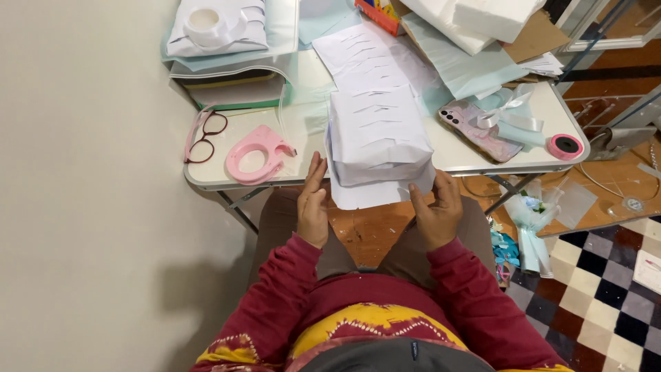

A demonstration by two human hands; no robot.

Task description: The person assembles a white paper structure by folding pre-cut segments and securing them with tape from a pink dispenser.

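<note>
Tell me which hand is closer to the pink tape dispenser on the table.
Left. The left hand is just right of the pink tape dispenser, at the table edge. The right hand is farther away, beyond the white paper stack.

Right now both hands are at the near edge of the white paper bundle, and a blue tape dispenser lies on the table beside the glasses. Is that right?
Not quite: the tape dispenser is pink, not blue, as the head view shows. The rest holds: left hand and right hand are at the near edge of the white paper bundle, and the dispenser lies on the table beside the glasses.
</note>
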